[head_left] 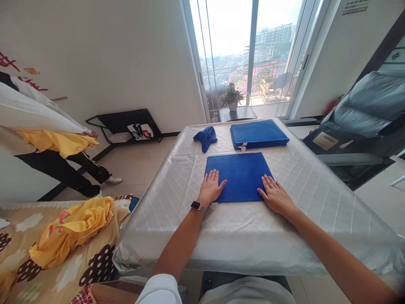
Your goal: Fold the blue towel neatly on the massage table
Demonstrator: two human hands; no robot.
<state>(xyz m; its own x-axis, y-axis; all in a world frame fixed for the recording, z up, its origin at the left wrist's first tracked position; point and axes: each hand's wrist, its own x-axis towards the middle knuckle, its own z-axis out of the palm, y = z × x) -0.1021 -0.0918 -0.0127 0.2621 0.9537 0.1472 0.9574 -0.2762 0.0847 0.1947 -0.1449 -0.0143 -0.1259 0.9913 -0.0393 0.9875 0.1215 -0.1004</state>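
Observation:
A flat blue cloth, like a towel, lies spread on the table in front of me, with a small white tag at its near left corner. My left hand rests flat on its left edge, fingers stretched out, a watch on the wrist. On the right edge lies my right hand, also flat with its fingers apart. Behind it is a neat stack of folded blue cloths with a white tag hanging at the front. A crumpled blue cloth sits to the left of the stack.
The table has a silvery quilted cover. At left, a person stands holding yellow fabric. A yellow garment lies on a patterned bedspread. A grey armchair stands at right, and a potted plant sits beyond the table.

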